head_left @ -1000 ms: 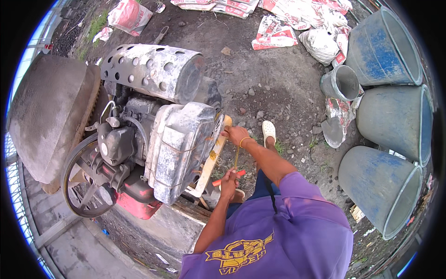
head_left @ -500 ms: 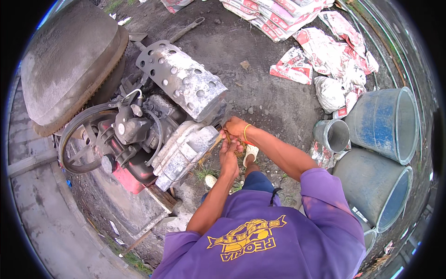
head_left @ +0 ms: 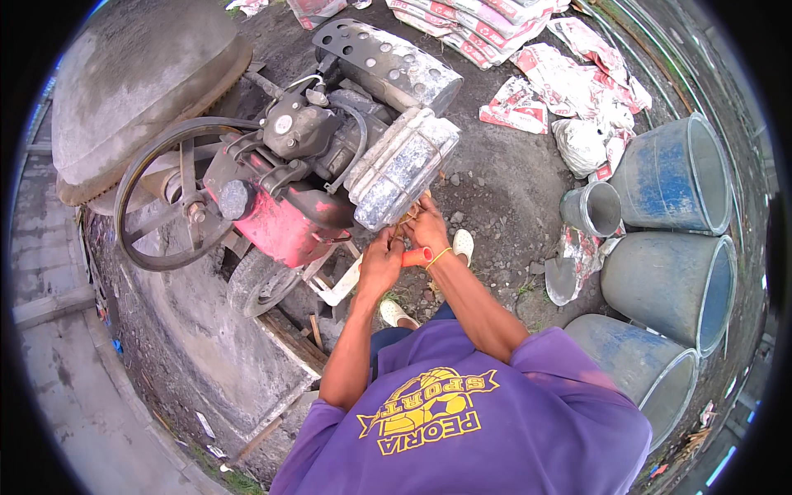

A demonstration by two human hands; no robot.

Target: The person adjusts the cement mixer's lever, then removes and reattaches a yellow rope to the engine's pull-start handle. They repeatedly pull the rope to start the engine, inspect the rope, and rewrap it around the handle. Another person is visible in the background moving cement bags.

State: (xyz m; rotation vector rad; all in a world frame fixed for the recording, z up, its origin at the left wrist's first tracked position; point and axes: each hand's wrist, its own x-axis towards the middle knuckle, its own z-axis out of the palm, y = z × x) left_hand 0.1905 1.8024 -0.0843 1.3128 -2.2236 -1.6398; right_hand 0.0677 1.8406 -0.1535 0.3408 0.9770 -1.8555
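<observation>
My left hand (head_left: 381, 262) and my right hand (head_left: 427, 228) are close together at the near end of a small engine. Their fingers are closed around a thin brownish cord (head_left: 403, 221), mostly hidden by them. An orange tube-shaped piece (head_left: 416, 256) shows between the hands, against my right wrist; whether it is gripped or hangs cannot be told. Just above the fingers is the engine's worn, grey-white box-shaped cover (head_left: 404, 169). Behind it are the perforated metal guard (head_left: 392, 62), the dark engine body (head_left: 301, 124) and a red painted part (head_left: 289, 223).
A large spoked wheel (head_left: 191, 190) and a mixer drum (head_left: 140, 91) stand at the left. Large blue-grey buckets (head_left: 668, 272) and a small pail (head_left: 592, 208) line the right. Stacked cement bags (head_left: 487, 25) and torn bags (head_left: 577, 91) lie at the far side.
The view has shifted, so the engine sits farther right. Both hands remain together at the cord, now lower beside the cover. More of the orange piece shows.
</observation>
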